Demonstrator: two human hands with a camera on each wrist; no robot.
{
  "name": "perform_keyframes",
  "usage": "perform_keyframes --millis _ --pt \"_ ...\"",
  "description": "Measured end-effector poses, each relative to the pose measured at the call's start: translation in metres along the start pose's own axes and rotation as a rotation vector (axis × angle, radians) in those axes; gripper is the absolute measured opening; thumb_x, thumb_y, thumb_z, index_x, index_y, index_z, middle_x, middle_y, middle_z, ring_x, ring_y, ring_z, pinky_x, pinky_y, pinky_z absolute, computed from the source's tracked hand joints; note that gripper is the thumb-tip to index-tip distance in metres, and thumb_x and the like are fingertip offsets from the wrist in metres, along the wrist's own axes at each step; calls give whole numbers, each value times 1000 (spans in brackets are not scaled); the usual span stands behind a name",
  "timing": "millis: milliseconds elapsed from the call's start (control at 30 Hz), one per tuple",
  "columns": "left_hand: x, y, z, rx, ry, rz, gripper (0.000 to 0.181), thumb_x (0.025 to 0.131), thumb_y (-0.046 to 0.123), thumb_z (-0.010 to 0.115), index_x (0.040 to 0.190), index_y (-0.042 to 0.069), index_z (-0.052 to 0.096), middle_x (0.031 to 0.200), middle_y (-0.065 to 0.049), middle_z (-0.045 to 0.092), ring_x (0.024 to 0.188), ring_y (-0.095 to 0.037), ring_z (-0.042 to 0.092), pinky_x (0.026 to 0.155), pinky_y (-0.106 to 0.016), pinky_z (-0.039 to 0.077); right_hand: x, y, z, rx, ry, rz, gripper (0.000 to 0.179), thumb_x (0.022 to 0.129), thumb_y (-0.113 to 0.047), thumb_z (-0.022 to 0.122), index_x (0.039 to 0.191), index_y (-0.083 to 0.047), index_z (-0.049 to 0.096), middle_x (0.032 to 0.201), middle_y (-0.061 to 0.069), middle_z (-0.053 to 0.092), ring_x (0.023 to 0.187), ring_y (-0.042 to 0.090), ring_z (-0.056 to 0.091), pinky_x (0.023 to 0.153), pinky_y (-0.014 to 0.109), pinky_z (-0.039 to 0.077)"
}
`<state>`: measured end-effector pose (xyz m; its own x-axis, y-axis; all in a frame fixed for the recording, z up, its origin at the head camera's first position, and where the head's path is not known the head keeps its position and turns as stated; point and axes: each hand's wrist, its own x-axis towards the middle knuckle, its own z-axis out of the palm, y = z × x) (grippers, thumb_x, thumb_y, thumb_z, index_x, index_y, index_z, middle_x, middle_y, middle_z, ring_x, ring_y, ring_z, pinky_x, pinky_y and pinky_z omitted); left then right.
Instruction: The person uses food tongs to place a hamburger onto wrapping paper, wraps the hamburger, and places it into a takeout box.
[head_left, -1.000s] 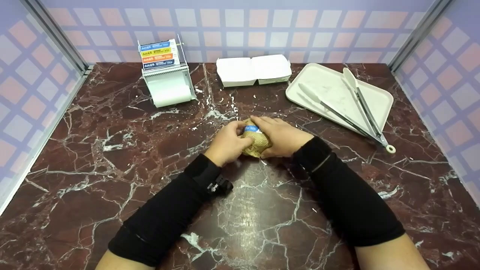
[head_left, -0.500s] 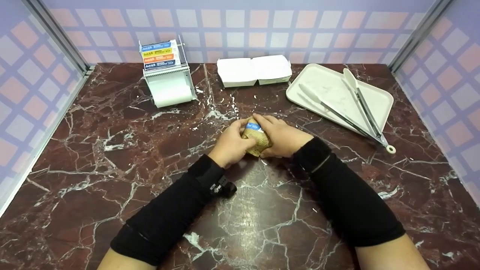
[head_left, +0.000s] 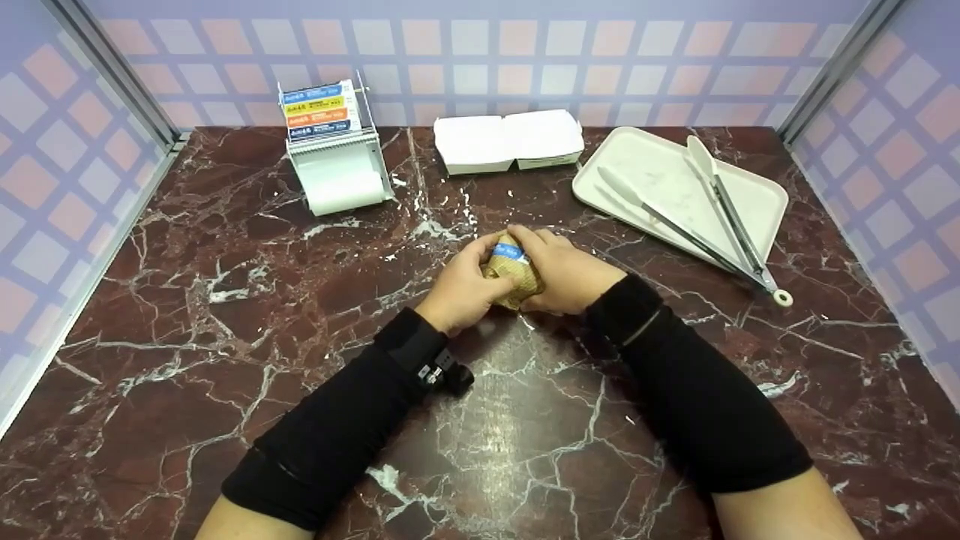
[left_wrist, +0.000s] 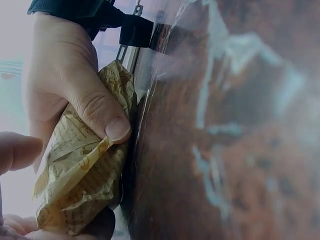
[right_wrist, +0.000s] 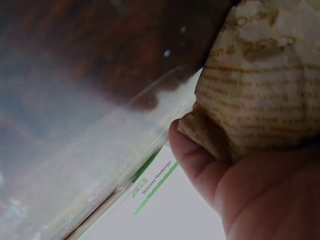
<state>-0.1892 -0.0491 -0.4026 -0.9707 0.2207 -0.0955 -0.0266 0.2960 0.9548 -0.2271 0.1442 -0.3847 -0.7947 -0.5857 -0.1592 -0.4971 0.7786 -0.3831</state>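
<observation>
Four printed strips [head_left: 319, 109], blue, yellow, orange and dark blue, sit in one dispenser [head_left: 334, 156] above one white roll [head_left: 346, 193], at the rear left of the marbled surface [head_left: 172, 375]. Next come two hands: the left hand [head_left: 463, 289] grasps one side of one paper-wrapped parcel [head_left: 517, 279] with its thumb pressing the paper; the parcel, bearing one blue label [head_left: 509, 251], is near the middle of the surface; behind it stands one open white clamshell carton [head_left: 510, 142]. The right hand [head_left: 559, 274] grasps the parcel's other side. At the right, one pair of tongs [head_left: 733, 217] lies spread across one tray [head_left: 652, 150]. Compared with one second earlier, the left hand and the label have shifted slightly rightward.
</observation>
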Motion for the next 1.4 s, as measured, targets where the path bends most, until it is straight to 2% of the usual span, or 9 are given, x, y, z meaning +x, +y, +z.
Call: perform_keyframes --millis 267,333,567,767,967,1133,1233,1300,1400 --pt "3 -4 -5 -194 -65 -19 77 93 8 74 161 8 37 152 -10 56 128 -25 61 107 -36 56 0 0 -1 -8 7 -12 113 80 -27 90 167 -12 20 157 25 42 143 43 46 119 59 44" --pt "3 -4 -6 -208 -80 -29 77 94 7 72 162 7 35 155 -11 54 131 -26 60 109 -37 56 0 1 -1 -12 4 -14 113 80 -27 91 167 -12 20 157 24 42 143 43 46 120 58 43" --pt "3 1 -13 -36 -57 -55 80 99 19 68 165 3 25 165 -17 43 141 -28 54 118 -37 48 0 1 -1 -4 -11 -6 114 80 -28 91 167 -12 20 161 24 41 147 42 44 121 60 41" --pt "5 0 -21 26 -12 -73 79 99 30 70 164 6 32 165 -17 43 144 -31 51 120 -44 46 -1 5 -3 2 -32 16 114 80 -28 91 168 -14 19 162 24 39 149 42 42 123 60 39" --pt "8 2 -29 86 13 -70 74 101 29 68 163 8 34 166 -17 41 144 -31 54 122 -45 44 -2 11 -7 17 -31 43 113 78 -28 92 167 -17 22 163 22 39 152 43 37 125 61 35" --pt "18 7 -41 272 44 -78 73 104 32 64 165 12 30 167 -15 40 138 -34 57 117 -47 49 -6 21 -11 27 -35 63 110 78 -28 91 166 -23 25 160 19 42 147 41 43 119 63 42" --pt "26 11 -50 359 65 -94 73 105 32 61 166 13 26 170 -15 36 122 -38 65 107 -49 56 -10 28 -15 25 -35 77 109 77 -27 91 166 -26 27 157 19 45 143 41 45 115 65 45" --pt "34 14 -58 411 81 -106 73 106 31 59 167 13 24 171 -15 32 115 -37 66 106 -48 56 -12 33 -17 21 -34 89 109 77 -27 91 166 -27 27 157 19 45 143 42 46 114 65 45" --pt "46 17 -69 504 98 -120 74 106 31 58 168 13 21 173 -14 28 129 -35 62 116 -47 49 -14 39 -20 7 -34 98 110 78 -29 91 166 -26 26 159 20 43 143 42 45 115 65 45"
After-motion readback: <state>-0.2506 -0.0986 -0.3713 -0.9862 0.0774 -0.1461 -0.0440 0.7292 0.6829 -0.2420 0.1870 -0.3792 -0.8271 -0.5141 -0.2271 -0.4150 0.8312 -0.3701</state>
